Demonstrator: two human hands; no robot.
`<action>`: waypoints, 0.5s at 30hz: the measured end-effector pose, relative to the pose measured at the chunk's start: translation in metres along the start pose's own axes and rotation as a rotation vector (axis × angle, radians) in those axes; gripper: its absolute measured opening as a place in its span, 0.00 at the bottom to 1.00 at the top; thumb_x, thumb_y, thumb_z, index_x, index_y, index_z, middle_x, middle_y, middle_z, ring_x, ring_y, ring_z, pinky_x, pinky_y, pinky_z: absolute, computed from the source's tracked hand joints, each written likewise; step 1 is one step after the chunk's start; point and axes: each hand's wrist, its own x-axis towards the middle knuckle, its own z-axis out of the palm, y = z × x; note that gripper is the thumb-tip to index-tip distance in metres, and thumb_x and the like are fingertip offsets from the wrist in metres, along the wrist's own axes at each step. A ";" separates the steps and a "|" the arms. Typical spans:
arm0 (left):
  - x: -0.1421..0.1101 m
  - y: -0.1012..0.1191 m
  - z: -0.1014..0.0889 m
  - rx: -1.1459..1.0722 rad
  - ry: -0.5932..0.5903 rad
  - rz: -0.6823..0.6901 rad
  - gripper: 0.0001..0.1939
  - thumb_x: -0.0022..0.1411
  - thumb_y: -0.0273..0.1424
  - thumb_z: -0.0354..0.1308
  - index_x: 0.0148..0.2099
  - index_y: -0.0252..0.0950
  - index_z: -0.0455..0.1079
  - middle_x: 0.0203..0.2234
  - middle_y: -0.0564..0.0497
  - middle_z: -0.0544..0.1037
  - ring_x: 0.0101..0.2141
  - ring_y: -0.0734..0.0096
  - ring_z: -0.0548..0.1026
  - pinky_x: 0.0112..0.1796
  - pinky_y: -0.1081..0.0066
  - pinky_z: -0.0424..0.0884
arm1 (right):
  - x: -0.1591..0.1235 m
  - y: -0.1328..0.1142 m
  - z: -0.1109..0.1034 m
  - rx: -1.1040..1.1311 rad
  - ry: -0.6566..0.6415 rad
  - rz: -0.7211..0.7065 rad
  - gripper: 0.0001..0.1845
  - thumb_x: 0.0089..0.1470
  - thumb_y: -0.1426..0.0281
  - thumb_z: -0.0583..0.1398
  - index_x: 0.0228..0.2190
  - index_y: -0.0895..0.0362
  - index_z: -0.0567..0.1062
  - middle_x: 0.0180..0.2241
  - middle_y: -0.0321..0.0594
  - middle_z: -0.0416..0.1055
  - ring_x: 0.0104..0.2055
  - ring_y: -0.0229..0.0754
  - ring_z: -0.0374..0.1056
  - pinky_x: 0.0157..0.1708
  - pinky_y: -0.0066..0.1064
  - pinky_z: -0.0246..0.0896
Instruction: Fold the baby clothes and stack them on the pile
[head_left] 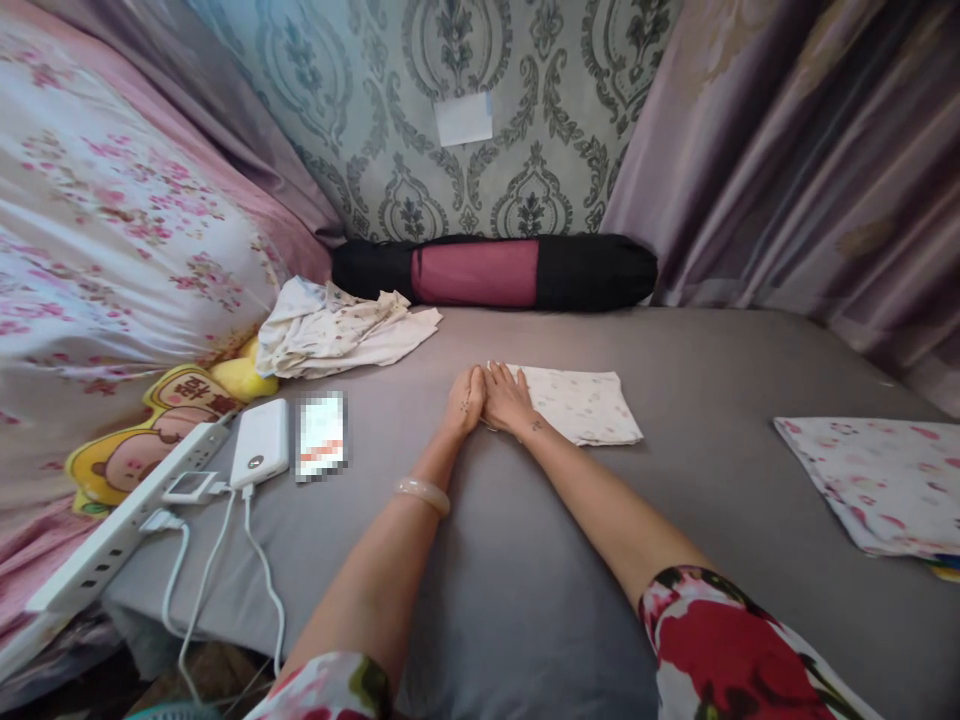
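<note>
Both my arms reach out over a grey bed sheet (pixel 525 560). My left hand (pixel 466 398) and my right hand (pixel 507 397) lie side by side, touching, with fingers stretched flat. They rest at the left edge of a small folded cream cloth (pixel 581 402) with a faint print. The right hand's fingers lie on that edge. Neither hand grips anything. A pale bangle (pixel 424 492) sits on my left wrist.
A crumpled cream garment (pixel 337 325) lies at the back left. A black and maroon bolster (pixel 495 270) runs along the wall. A power bank (pixel 259 443), a phone (pixel 321 435) and a power strip (pixel 127 520) with cables sit at the left. Another folded floral cloth (pixel 877 480) lies at the right.
</note>
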 end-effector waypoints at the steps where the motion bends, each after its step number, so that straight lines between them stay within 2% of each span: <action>1: 0.000 0.000 0.000 0.000 -0.001 -0.001 0.28 0.71 0.41 0.32 0.50 0.34 0.71 0.47 0.41 0.77 0.54 0.61 0.71 0.55 0.62 0.65 | 0.001 0.001 0.000 0.020 -0.006 0.001 0.31 0.65 0.63 0.41 0.65 0.64 0.53 0.68 0.49 0.44 0.69 0.52 0.38 0.64 0.54 0.32; 5: 0.000 -0.003 0.002 0.022 -0.020 0.030 0.28 0.72 0.39 0.32 0.57 0.34 0.67 0.53 0.42 0.74 0.56 0.63 0.69 0.57 0.62 0.64 | 0.001 0.009 -0.007 0.139 -0.014 0.041 0.32 0.66 0.62 0.37 0.65 0.63 0.52 0.68 0.47 0.45 0.70 0.47 0.39 0.65 0.49 0.33; 9: -0.003 -0.005 0.005 0.148 -0.101 0.152 0.25 0.71 0.37 0.34 0.62 0.37 0.63 0.60 0.47 0.68 0.61 0.65 0.63 0.61 0.61 0.58 | -0.011 0.027 -0.017 0.114 0.063 0.103 0.31 0.66 0.63 0.38 0.65 0.64 0.53 0.68 0.47 0.46 0.70 0.48 0.39 0.65 0.51 0.32; 12: -0.009 0.000 0.005 0.287 -0.187 0.197 0.25 0.70 0.37 0.38 0.64 0.39 0.60 0.63 0.50 0.63 0.65 0.60 0.54 0.62 0.54 0.54 | -0.023 0.039 -0.020 0.045 0.065 0.107 0.31 0.65 0.64 0.40 0.64 0.64 0.54 0.68 0.49 0.47 0.69 0.50 0.39 0.66 0.51 0.30; 15: -0.013 0.008 0.003 0.383 -0.264 0.226 0.24 0.70 0.36 0.40 0.65 0.42 0.60 0.64 0.51 0.62 0.66 0.56 0.52 0.62 0.51 0.52 | -0.030 0.044 -0.017 0.009 0.024 0.106 0.31 0.65 0.63 0.40 0.65 0.63 0.54 0.68 0.49 0.46 0.69 0.51 0.39 0.65 0.52 0.30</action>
